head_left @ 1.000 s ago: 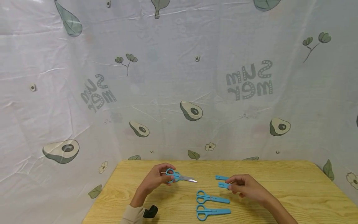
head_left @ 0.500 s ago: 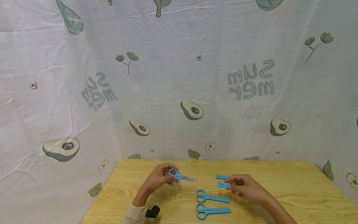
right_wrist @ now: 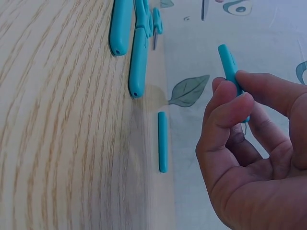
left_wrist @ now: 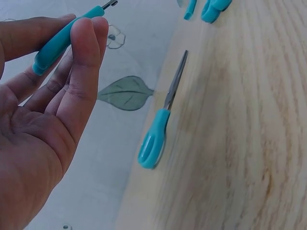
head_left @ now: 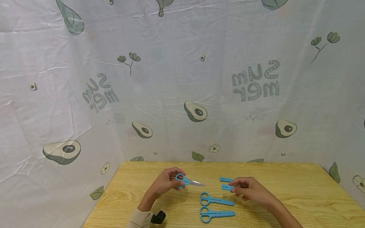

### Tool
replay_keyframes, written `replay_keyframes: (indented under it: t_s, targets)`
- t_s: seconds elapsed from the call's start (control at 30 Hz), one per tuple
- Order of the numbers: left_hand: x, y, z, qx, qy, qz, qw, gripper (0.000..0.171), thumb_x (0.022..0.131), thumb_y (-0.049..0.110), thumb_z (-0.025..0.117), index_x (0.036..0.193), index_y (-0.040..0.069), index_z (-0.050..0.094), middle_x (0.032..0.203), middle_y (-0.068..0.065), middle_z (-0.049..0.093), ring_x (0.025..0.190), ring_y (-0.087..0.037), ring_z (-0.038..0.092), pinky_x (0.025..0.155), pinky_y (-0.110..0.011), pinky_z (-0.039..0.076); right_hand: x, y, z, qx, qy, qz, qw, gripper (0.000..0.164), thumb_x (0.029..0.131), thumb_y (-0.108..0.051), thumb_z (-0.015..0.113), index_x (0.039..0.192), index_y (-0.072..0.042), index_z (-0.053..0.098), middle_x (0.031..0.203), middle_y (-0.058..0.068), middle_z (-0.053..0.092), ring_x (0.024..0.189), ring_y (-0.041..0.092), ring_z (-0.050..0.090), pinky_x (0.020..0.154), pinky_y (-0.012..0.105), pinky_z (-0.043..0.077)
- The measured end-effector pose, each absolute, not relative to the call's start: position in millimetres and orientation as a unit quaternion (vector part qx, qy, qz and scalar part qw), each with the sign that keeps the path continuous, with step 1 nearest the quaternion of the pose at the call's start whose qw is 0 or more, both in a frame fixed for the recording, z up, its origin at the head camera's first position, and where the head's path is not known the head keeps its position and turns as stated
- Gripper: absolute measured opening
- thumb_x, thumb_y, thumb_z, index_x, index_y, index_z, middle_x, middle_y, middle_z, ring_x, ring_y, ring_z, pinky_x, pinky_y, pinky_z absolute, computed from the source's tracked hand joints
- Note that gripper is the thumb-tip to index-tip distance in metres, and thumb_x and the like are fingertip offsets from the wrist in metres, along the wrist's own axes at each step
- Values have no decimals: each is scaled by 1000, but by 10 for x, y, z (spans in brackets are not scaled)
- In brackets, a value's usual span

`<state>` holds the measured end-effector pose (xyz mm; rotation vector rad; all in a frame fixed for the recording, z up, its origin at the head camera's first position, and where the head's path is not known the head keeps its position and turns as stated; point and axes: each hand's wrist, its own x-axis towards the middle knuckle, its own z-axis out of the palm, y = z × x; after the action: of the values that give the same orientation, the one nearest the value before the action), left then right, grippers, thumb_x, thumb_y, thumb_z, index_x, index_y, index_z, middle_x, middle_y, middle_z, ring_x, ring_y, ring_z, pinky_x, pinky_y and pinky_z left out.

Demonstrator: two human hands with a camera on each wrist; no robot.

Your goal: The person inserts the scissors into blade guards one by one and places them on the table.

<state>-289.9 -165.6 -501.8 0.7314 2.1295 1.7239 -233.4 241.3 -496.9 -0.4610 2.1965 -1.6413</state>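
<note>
My left hand (head_left: 164,184) pinches a pair of blue-handled scissors (head_left: 186,181) by the handles, blades bare and pointing right. Opposite it, my right hand (head_left: 252,191) holds a blue scissor sheath (head_left: 227,187) between thumb and fingers, its slotted end facing the blades with a gap between. A second sheath (right_wrist: 162,143) lies on the table just beyond that hand. Another bare pair of scissors (left_wrist: 156,136) rests on the table by the left hand, mostly hidden behind it in the head view.
Two sheathed blue scissors, an upper pair (head_left: 218,200) and a lower pair (head_left: 218,214), lie side by side on the wood-grain table (head_left: 302,196) in front of the hands. A printed curtain (head_left: 171,79) hangs behind the table. A black wrist device (head_left: 158,217) sits at the left cuff.
My left hand has moved slightly right with the scissors, bringing the blade tips nearer the held sheath. The right hand has stayed almost still.
</note>
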Motion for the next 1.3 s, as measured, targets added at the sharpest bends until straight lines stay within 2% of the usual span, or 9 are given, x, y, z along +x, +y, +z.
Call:
replay_keyframes:
  t_s: [0.3, 0.8, 1.17, 1.3]
  targets:
    - [-2873, -1601, -5026, 262, 734, 606, 161, 30, 101, 7, 73, 129, -1, 67, 104, -6, 68, 93, -28, 79, 75, -34, 68, -2328, 2405, -4964, -161, 778, -580, 181, 41, 110, -20, 63, 139, 9, 63, 104, 5, 73, 89, 20, 66, 68, 31, 57]
    - [-2854, -1533, -5021, 257, 732, 612, 155, 30, 100, 9, 75, 129, 1, 68, 105, -2, 66, 88, -19, 78, 74, -31, 67, -2333, 2371, -4966, -166, 772, -586, 180, 40, 110, -20, 63, 137, 9, 64, 101, 3, 74, 87, 18, 66, 66, 28, 56]
    - [-2829, -1468, -5011, 261, 733, 611, 148, 30, 100, 7, 74, 129, 2, 68, 106, -5, 67, 89, -24, 78, 75, -35, 68, -2312, 2286, -4967, -164, 772, -588, 179, 40, 110, -19, 64, 137, 10, 64, 105, 4, 75, 88, 18, 66, 65, 28, 56]
    - [-2820, -1434, -5001, 266, 735, 607, 143, 28, 101, 8, 72, 129, 3, 68, 105, -3, 67, 93, -35, 79, 76, -41, 69, -2299, 2257, -4947, -161, 776, -584, 177, 41, 109, -20, 65, 137, 10, 64, 107, 6, 75, 90, 19, 66, 67, 30, 57]
